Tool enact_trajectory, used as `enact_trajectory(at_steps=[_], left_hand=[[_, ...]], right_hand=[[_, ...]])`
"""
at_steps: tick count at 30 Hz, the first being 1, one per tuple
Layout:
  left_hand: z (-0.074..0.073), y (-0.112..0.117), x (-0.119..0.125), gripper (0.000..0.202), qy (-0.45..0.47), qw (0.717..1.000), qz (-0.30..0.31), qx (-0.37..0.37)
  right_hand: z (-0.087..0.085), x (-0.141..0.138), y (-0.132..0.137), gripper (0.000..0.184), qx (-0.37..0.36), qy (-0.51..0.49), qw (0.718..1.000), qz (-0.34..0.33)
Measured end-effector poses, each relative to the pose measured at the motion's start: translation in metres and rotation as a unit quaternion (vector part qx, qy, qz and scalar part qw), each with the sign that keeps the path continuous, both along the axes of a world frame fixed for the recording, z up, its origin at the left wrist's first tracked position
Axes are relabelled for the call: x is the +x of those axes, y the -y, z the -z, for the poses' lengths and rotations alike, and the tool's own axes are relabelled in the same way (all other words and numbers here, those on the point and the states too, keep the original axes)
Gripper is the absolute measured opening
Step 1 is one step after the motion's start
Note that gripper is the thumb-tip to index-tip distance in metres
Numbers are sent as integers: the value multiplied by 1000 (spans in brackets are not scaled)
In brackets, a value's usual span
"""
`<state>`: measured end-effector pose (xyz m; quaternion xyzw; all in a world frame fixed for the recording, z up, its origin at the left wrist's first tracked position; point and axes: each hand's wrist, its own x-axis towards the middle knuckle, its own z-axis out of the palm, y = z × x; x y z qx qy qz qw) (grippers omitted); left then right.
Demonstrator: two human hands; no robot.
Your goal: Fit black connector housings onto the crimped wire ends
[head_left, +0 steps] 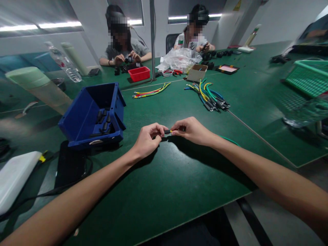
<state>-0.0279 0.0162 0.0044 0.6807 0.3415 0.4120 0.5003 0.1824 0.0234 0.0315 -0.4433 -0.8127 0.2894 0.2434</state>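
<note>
My left hand (148, 139) and my right hand (192, 130) meet above the green mat, fingertips almost touching. Between them they pinch a short yellow wire end with a black sleeve (167, 131). A green wire (229, 140) trails out from under my right wrist, likely the same cable. To the left of my left hand stands a tilted blue bin (84, 116) with several black sleeves inside.
A bundle of coloured wires with black ends (208, 95) and a smaller yellow and red bundle (151, 91) lie further back. Beyond are a red tray (139, 73), a cardboard box (196, 72), a water bottle (63, 63), a green basket (309, 77). Two people work opposite.
</note>
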Motion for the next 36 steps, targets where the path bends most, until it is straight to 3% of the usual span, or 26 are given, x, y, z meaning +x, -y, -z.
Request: enact_trajectory(at_steps=[5,20,28,36], left_hand=[[2,-1,0,11,11,999,25,-31],[4,-1,3,13,14,998,18,-56],[3,0,2,17,-13,998,27,-57],[1,0,2,17,-7,998,18,-64]], right_hand=[[1,0,0,17,-2,4,1000,7],[3,1,0,21,-35,-43,998,26],[5,-1,-1,7,-60,-56,996,21],[5,-2,-1,7,-62,-86,994,24]])
